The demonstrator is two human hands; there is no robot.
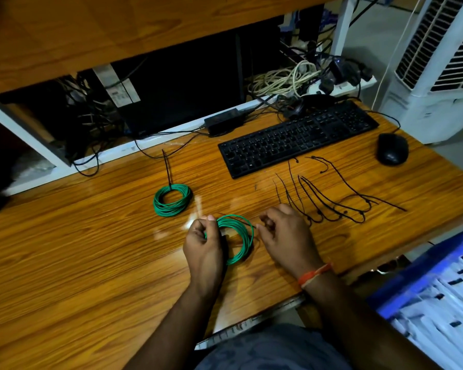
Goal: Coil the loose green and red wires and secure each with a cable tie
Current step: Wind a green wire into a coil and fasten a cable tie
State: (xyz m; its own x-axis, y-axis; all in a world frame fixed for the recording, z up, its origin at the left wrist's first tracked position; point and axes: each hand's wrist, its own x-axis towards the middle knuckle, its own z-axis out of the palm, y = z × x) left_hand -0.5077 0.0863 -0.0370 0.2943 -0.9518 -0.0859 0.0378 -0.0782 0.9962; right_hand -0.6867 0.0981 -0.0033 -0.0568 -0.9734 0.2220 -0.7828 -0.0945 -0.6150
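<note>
A green wire coil lies on the wooden desk between my hands. My left hand grips the coil's left side, thumb up. My right hand is curled just right of the coil, pinching what looks like a thin wire end or tie at its upper right edge. A second green coil rests farther back, bound by a black cable tie whose tail points away from me. Several loose black cable ties lie spread out to the right of my right hand. No red wire is visible.
A black keyboard and black mouse sit at the back right. A black power adapter and tangled cables fill the shelf behind. A blue crate with white items stands at the right, and a white cooler beyond.
</note>
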